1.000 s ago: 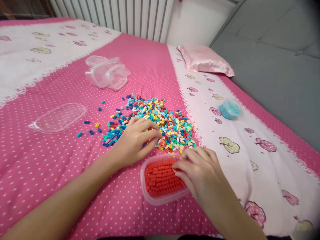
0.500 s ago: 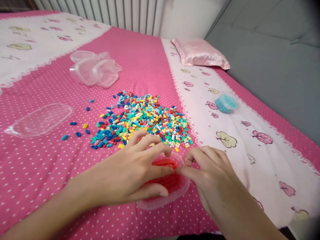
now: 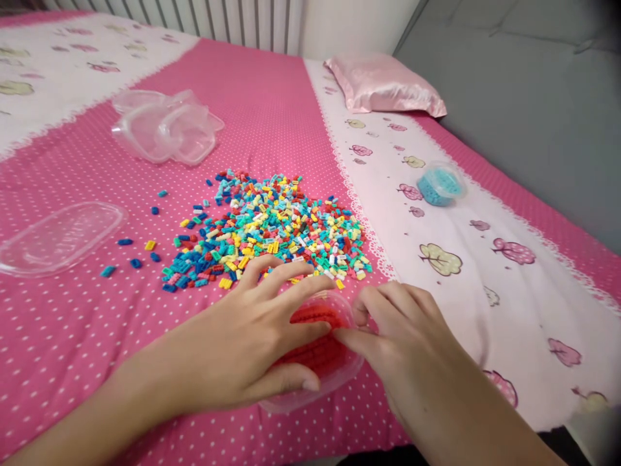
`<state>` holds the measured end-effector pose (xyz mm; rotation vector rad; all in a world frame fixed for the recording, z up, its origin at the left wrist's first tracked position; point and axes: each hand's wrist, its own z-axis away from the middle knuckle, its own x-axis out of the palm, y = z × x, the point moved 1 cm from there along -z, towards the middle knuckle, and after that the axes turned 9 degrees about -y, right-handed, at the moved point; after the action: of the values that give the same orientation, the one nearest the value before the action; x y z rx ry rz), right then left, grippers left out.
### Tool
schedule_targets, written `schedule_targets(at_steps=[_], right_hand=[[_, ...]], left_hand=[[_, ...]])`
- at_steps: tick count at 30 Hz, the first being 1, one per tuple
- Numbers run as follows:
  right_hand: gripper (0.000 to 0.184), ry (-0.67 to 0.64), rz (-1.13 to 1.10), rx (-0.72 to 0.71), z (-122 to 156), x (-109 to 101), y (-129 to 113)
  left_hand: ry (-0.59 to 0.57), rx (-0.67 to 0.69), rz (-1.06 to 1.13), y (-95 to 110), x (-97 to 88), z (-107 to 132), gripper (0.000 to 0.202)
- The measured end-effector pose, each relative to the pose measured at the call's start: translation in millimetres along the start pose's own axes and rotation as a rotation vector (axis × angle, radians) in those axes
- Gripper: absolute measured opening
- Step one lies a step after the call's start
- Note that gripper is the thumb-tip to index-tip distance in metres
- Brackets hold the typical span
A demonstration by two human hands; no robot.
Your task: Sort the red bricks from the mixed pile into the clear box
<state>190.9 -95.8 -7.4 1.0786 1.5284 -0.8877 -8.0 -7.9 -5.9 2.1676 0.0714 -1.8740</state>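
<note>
A clear plastic container (image 3: 339, 382) sits on the bed at the front, packed with small red building bricks (image 3: 315, 356) in rows. My left hand (image 3: 262, 343) lies across it from the left, fingers spread, with the index fingertip on the bricks and the thumb over the near side. At the container's right side is my right hand (image 3: 402, 330). Its thumb reaches over the rim onto the bricks, while the other fingers curl against the outer wall. Both hands partly cover the container. Just beyond them lies a heap of loose multicoloured bricks (image 3: 272, 226).
A clear lid (image 3: 63, 236) lies at the left, several bricks scattered beside it. Farther back are stacked clear containers (image 3: 167, 129). A small container of blue bricks (image 3: 440, 184) stands at the right. A pink pillow (image 3: 385, 84) rests near the grey headboard (image 3: 524, 123).
The view has shifted slightly, moving the bedding and bricks a little left in the picture. Both hands stay at the container in nearly the same pose.
</note>
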Motion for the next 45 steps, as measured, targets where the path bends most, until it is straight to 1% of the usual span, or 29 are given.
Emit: schedule_targets(at_steps=[5,10,13,15,23,31,39,45], right_hand=[[0.024,-0.005,0.004,-0.019,0,-1,-1],[0.021,-0.031,-0.014,-0.058,0,-6,-1],[0.021,-0.031,-0.02,-0.069,-1,-9,-1],[0.021,-0.053,-0.031,-0.079,-2,-11,-1],[0.023,-0.107,-0.066,-0.067,-2,-23,4],[0.022,-0.098,-0.057,-0.078,-2,-18,2],[0.021,-0.134,-0.021,-0.095,0,-23,2],[0.021,-0.124,0.004,-0.09,0,-22,3]], left_hand=[[0.001,-0.004,-0.042,0,1.1,0,0.05],[-0.009,-0.007,-0.033,1,0.0,0,0.044],[0.001,-0.002,-0.035,1,-0.3,0,0.043],[0.005,0.003,-0.03,1,-0.3,0,0.042],[-0.02,0.002,-0.02,0,0.1,2,0.041],[-0.003,-0.004,0.01,1,-1.8,2,0.037],[-0.007,0.0,-0.011,1,-0.4,2,0.036],[-0.002,0.004,-0.009,2,-0.1,2,0.036]])
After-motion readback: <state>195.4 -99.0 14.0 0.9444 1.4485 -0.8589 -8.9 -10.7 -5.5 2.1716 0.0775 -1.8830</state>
